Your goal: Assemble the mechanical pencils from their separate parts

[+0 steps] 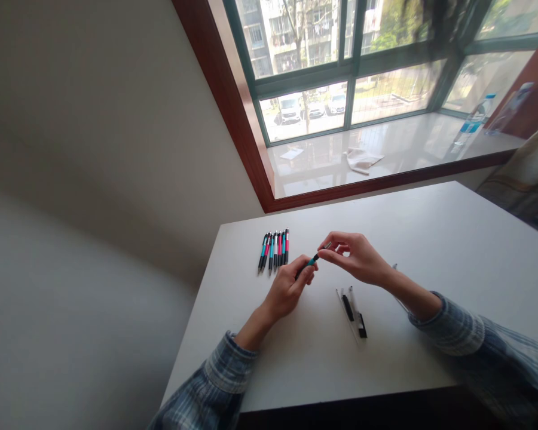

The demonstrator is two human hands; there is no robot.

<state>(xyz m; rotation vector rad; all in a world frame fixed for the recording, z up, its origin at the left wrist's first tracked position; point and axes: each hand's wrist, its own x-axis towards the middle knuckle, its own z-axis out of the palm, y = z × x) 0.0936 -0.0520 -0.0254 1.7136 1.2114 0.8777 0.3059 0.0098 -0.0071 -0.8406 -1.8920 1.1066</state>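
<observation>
Over the white table, a teal and black pen (312, 260) is held between both hands, tilted up to the right. My left hand (287, 286) is closed around its lower part. At the upper end, the thumb and fingers of my right hand (356, 255) pinch the pen's tip part. A row of several click pens (274, 251) in teal, pink, white and black lies just beyond my left hand. Nearer me, below my right hand, lie loose pen parts (348, 306): a thin refill, a black grip piece and a clear barrel with a black end.
The white table (296, 376) meets the wall at the left and the window ledge at the back. Partly behind my right forearm lies a thin clear piece (395, 266). Crumpled paper (362, 160) and a water bottle (474, 119) are on the ledge.
</observation>
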